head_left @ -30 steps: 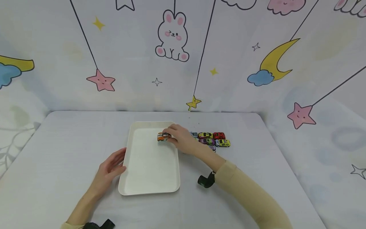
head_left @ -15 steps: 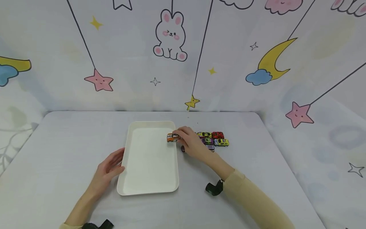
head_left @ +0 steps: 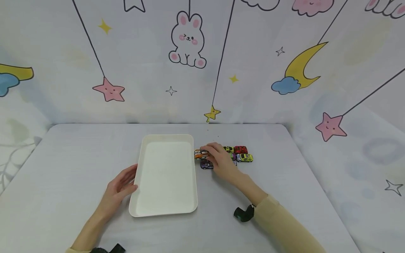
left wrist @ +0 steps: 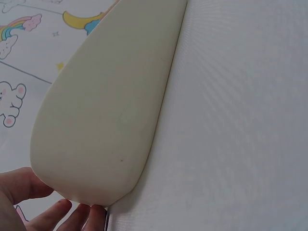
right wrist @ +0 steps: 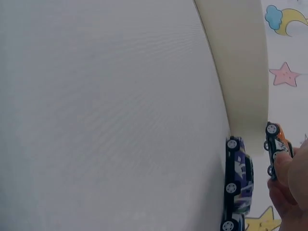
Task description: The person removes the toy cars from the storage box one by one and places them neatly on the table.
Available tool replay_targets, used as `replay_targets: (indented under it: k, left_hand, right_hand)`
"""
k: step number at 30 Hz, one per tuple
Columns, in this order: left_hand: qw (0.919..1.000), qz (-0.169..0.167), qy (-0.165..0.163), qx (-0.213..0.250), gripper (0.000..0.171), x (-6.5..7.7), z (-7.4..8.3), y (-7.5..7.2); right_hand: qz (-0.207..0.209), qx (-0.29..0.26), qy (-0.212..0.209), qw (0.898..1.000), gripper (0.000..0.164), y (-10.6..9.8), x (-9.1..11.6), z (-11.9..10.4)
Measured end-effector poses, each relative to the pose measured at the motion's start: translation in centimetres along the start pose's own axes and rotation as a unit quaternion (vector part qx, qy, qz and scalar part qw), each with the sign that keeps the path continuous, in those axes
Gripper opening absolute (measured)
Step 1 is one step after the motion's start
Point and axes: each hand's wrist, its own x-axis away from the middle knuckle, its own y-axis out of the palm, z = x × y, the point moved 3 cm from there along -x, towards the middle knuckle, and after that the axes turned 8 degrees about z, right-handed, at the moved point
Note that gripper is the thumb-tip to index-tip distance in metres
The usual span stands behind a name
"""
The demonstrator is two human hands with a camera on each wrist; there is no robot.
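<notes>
In the head view, my right hand [head_left: 223, 163] pinches an orange and white toy car [head_left: 200, 154] just past the right edge of a white tray [head_left: 164, 175]. The right wrist view shows this toy car [right wrist: 275, 144] between thumb and fingers, raised off the table, wheels toward the camera. A purple toy car [head_left: 206, 164] stands on the table close below it. My left hand [head_left: 118, 191] rests against the tray's left side; in the left wrist view its fingertips [left wrist: 62, 206] touch the tray's outer wall [left wrist: 101, 120].
Beyond my right hand, more toy cars stand in tight rows: a red car [head_left: 241, 150], a yellow car [head_left: 244, 157] and others partly hidden by the hand. White cloth [head_left: 79, 151] covers the table. A patterned backdrop [head_left: 142, 63] rises behind it.
My right hand has carried the orange toy car rightward from over the tray to beside the other cars. The purple car has come into sight. The left hand stays at the tray.
</notes>
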Motion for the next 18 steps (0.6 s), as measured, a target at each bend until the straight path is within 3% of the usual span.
replay_targets:
  k: [18]
  left_hand:
    - [0.9999, -0.001, 0.002, 0.014, 0.057, 0.1, 0.3, 0.1]
  right_hand:
    - [0.023, 0.003, 0.045, 0.999, 0.041, -3.1, 3.6, 2.7]
